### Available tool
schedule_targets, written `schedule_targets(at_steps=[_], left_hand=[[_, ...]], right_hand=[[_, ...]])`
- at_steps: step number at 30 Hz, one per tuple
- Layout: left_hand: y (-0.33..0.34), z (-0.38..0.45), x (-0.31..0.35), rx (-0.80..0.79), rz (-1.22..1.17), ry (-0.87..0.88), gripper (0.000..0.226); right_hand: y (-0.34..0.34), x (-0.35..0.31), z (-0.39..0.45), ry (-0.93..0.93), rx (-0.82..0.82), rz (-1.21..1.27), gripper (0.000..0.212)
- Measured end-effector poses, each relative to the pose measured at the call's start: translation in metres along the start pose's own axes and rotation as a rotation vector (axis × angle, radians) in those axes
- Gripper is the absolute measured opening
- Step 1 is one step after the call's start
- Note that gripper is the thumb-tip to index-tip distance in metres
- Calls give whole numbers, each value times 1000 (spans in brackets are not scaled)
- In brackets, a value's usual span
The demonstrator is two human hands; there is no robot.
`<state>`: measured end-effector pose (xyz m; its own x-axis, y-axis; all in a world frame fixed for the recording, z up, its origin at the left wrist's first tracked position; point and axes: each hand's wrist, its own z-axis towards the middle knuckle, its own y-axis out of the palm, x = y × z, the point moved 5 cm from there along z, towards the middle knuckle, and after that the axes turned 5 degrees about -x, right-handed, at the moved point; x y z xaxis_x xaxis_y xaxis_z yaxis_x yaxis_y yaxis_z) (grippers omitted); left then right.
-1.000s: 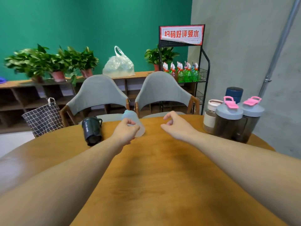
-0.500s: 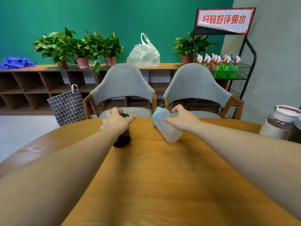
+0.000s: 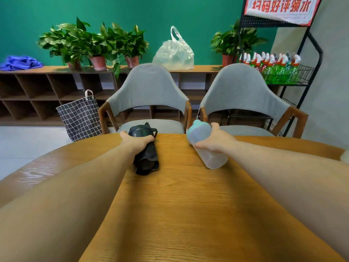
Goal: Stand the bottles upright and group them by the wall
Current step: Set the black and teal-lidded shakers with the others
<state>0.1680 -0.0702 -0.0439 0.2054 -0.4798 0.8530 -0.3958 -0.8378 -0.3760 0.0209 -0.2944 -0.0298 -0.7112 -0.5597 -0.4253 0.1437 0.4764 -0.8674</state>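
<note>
Both hands work at the far edge of the round wooden table (image 3: 188,205).

Left hand (image 3: 137,142): wrapped over the upper body of the black bottle (image 3: 146,156), fingers curled around its far side, thumb on the left. The black bottle lies on its side on the table, lid end pointing far, base pointing near. A carry loop shows at the lid end. The base rests on the tabletop.

Right hand (image 3: 215,140): clasped around the translucent bottle (image 3: 209,148), thumb on the near side, fingers over the far side. This bottle has a pale teal lid, which points far and left. The body is tilted, with the base end low and near the table surface. Whether the base touches the table cannot be determined.

The two bottles are apart, the black one left of the translucent one, with bare tabletop between them.

Beyond the table stand two grey chairs, the left chair (image 3: 147,91) behind the black bottle and the right chair (image 3: 243,91) behind the translucent bottle. A checked bag (image 3: 80,114) sits on the floor to the far left. A wire rack (image 3: 287,72) holding green bottles stands at the far right, beside the grey wall (image 3: 332,82).
</note>
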Motion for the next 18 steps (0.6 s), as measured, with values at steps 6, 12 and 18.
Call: schedule_targets(at_steps=[6,12,18], left_hand=[[5,-30,4,-87,-181,78,92],[22,-87,30,-173,-256,304,91],[48,-157,51,-258,-178,494,98]], right_hand=[[-4,12,-23,-59,29,192,111],[-26,27,-77,-216,48,480,113],[-52,58,-135,-263,149,658,101]])
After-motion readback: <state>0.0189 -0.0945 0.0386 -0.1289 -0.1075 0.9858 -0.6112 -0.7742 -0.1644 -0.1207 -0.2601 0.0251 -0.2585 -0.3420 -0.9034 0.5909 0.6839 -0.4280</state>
